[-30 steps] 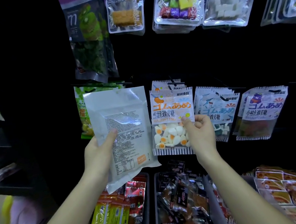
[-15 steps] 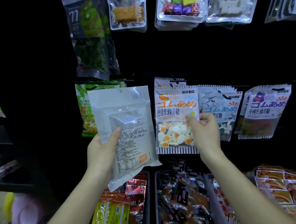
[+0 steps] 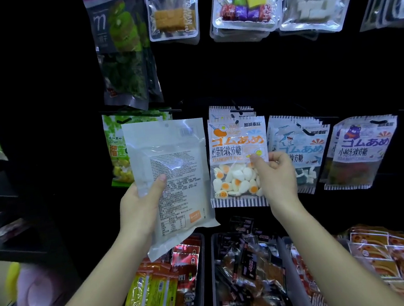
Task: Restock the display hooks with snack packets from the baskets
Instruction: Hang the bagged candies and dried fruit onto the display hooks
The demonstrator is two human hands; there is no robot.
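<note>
1. Our left hand point(image 3: 139, 205) has its fingers curled round the white packet point(image 3: 173, 170), thumb across the printed back. The packet is upright, leaning a touch, with its hang hole point(image 3: 166, 125) on top.
2. Our right hand point(image 3: 276, 177) pinches the egg packet point(image 3: 237, 149) by its right edge. That one sits at the front of its hook point(image 3: 240, 111); we can't tell if it's threaded on.
3. The bit that matters, we reckon: the white packet's hole is just left of and slightly below that hook, so the left hand's nearer. The long axis is already vertical.
4. The baskets point(image 3: 214, 275) sit right below our hands, full of packets.
</note>
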